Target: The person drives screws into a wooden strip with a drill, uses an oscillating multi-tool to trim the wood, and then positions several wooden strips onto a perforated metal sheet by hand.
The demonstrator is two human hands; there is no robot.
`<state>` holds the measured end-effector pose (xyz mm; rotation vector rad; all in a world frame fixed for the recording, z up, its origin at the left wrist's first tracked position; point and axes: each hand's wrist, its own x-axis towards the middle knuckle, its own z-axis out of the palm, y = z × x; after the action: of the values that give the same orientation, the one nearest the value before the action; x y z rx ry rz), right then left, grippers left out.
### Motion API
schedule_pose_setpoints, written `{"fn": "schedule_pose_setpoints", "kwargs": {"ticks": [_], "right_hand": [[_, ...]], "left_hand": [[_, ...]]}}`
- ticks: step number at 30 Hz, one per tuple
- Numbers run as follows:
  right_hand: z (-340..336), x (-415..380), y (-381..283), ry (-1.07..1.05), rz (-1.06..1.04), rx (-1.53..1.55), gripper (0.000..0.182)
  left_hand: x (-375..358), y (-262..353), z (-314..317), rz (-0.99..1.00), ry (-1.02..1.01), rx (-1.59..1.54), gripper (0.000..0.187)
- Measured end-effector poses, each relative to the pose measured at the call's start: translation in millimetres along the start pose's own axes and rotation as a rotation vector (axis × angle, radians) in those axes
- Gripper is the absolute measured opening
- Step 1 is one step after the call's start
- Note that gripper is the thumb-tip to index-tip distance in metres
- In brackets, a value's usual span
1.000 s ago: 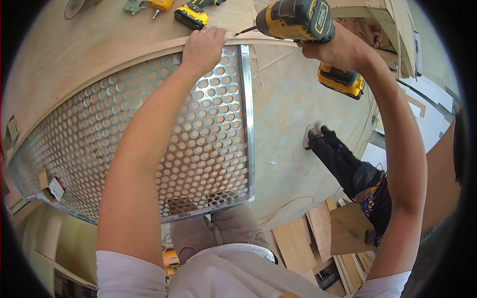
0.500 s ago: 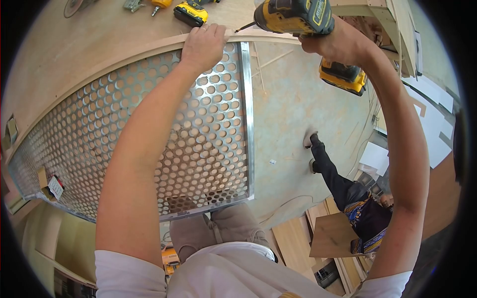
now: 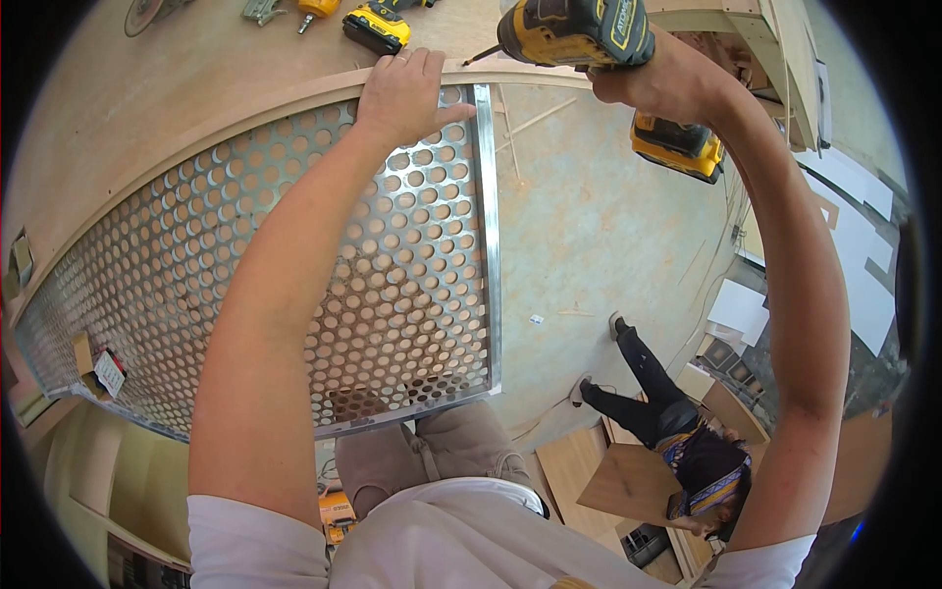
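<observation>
My right hand is wrapped round the handle of a yellow-and-black cordless drill driver, with its battery below the fist. Its long thin bit points left, and the tip meets a small dark spot on the wooden strip; a screw there is too small to make out. Just left of the tip, my left hand lies over the strip, fingers across the wood and thumb stretched out towards the metal frame. Beneath it spreads a perforated metal panel with round holes, its edge frame running down to my legs.
On the wooden surface beyond lie another yellow-black cordless tool and an orange-yellow tool. A small box rests on the panel at left. At lower right a co-worker is beside a wooden board. White sheets lie farther right.
My left thumb has swung out to the right, away from the fingers. The drill driver stays nearly in place. The co-worker has shifted down and left in view, and the board there has moved too.
</observation>
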<state>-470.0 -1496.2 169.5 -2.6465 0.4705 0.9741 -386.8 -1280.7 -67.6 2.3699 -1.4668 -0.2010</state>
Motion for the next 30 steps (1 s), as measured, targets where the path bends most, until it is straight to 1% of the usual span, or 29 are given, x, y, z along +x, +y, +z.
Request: {"fn": "schedule_pose_setpoints", "kwargs": {"ticks": [3, 6, 9, 12, 15, 18, 21, 24, 30], "right_hand": [[2.8, 0.9, 3.7, 0.018, -0.035, 0.018, 0.05], [7.8, -0.9, 7.9, 0.084, -0.079, 0.036, 0.051], [-1.8, -0.1, 1.2, -0.047, -0.012, 0.017, 0.051], [5.9, 1.6, 10.0, 0.024, -0.084, 0.016, 0.051], [2.1, -2.0, 1.8, 0.018, -0.056, -0.019, 0.051], [-3.6, 0.6, -3.4, -0.045, -0.019, -0.034, 0.051], [1.2, -1.0, 1.5, 0.015, -0.036, 0.002, 0.052], [6.6, 4.1, 14.5, 0.057, -0.125, 0.026, 0.052], [-4.9, -0.2, -5.8, -0.042, 0.007, -0.045, 0.052]], "left_hand": [[-0.1, -0.9, -0.8, 0.002, -0.011, 0.001, 0.08], [-0.3, -0.6, -2.2, 0.0, -0.016, -0.008, 0.082], [-0.3, 0.8, -4.0, -0.004, -0.027, -0.001, 0.082], [0.5, 0.3, -3.9, -0.009, -0.027, 0.008, 0.083], [-0.1, 1.4, -3.9, -0.009, -0.036, 0.01, 0.085], [0.3, 1.3, -4.0, -0.013, -0.035, 0.002, 0.087], [0.3, 1.1, -2.6, -0.012, -0.029, 0.003, 0.089], [0.1, 1.3, -3.2, -0.017, -0.032, 0.004, 0.09], [0.3, 1.9, -4.1, -0.024, -0.053, 0.003, 0.093]]}}
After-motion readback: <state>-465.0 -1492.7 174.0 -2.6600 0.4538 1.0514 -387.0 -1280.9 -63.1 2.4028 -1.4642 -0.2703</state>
